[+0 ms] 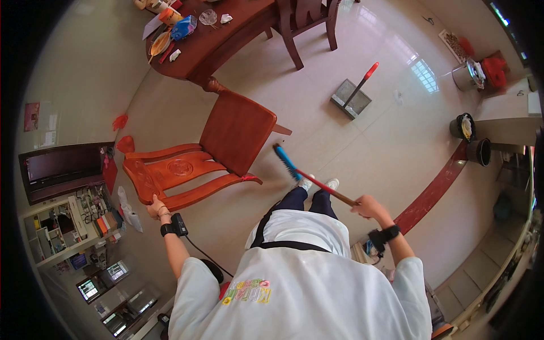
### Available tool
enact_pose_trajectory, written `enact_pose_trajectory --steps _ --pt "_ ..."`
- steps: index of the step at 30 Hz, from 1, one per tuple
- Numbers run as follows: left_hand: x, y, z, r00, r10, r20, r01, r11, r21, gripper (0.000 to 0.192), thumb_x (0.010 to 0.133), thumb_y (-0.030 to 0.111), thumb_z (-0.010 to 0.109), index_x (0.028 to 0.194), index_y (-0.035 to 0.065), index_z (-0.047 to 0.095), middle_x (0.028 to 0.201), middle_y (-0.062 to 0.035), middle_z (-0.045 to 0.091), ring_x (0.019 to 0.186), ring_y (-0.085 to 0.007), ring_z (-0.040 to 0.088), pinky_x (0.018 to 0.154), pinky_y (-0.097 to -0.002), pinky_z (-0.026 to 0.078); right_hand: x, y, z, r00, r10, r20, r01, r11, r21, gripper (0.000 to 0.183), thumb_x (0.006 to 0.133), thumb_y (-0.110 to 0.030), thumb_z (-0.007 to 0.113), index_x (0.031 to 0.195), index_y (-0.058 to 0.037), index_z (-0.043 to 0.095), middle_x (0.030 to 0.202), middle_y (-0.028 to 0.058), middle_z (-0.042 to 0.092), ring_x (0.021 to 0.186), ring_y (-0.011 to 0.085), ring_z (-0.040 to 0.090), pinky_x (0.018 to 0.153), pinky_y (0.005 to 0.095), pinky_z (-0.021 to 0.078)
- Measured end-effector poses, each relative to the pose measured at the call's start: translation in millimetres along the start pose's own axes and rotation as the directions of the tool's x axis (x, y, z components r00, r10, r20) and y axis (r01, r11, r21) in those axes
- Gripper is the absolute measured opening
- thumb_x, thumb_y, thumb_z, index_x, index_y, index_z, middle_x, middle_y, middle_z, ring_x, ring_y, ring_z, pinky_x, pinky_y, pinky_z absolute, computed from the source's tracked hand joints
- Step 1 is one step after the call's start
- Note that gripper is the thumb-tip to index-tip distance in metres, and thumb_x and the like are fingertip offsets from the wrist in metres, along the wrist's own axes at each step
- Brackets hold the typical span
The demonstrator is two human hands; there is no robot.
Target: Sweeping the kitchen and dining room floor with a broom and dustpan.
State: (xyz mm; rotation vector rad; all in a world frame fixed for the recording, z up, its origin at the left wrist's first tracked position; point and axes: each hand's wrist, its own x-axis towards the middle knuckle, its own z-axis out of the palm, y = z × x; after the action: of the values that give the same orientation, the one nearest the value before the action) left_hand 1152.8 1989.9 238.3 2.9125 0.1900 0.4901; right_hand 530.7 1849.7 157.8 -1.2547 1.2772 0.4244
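My left hand grips the corner of the backrest of a reddish-brown wooden chair. A carved round emblem marks the slat of that backrest, and a red strip is tied near the seat. In my right hand is the handle of a broom. Its blue head with dark bristles is at the floor between the chair and my shoes. Small dark debris lies just beyond the broom head. Farther out on the floor stands a long-handled dustpan with a red grip, out of reach of both hands.
A dark wooden table holds a bowl, a blue packet, crumpled tissues and a glass dish. Another chair stands beside it. Two dark bins are at the right, near a red floor strip. White plastic bags lie at the left.
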Motion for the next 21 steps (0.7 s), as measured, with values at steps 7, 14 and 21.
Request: enact_pose_trajectory --steps 7,14,21 --pt "10 4 9 0.999 0.051 -0.005 -0.051 0.997 -0.06 0.054 0.06 0.041 0.059 0.095 0.0004 0.05 0.09 -0.0166 0.053 0.079 -0.0313 0.052 0.068 -0.0385 0.041 114 -16 78 0.988 -0.113 0.103 0.074 0.943 0.323 0.028 0.064 -0.021 0.055 0.045 -0.0016 0.047 0.04 0.0034 0.044 0.031 0.012 0.04 0.031 0.0245 0.0323" --pt "35 1 22 1.0 0.031 -0.003 -0.031 0.999 0.005 0.052 0.058 0.042 0.06 0.089 0.0009 0.054 0.085 -0.0158 0.055 0.075 -0.0303 0.054 0.065 -0.038 0.042 146 2 118 0.999 -0.05 0.019 0.032 0.846 0.533 0.022 0.069 -0.018 0.054 0.056 -0.0005 0.051 0.042 0.0031 0.044 0.031 0.0104 0.039 0.03 0.0234 0.0317" --pt "27 12 11 1.0 0.015 0.012 -0.015 1.0 0.018 0.049 0.059 0.041 0.06 0.084 -0.0006 0.056 0.083 -0.0158 0.056 0.074 -0.0291 0.054 0.064 -0.0371 0.042 85 82 99 0.994 0.102 0.033 -0.102 0.818 0.566 0.017 0.069 -0.018 0.055 0.069 -0.0021 0.051 0.047 0.0004 0.042 0.032 0.007 0.035 0.029 0.0199 0.0268"
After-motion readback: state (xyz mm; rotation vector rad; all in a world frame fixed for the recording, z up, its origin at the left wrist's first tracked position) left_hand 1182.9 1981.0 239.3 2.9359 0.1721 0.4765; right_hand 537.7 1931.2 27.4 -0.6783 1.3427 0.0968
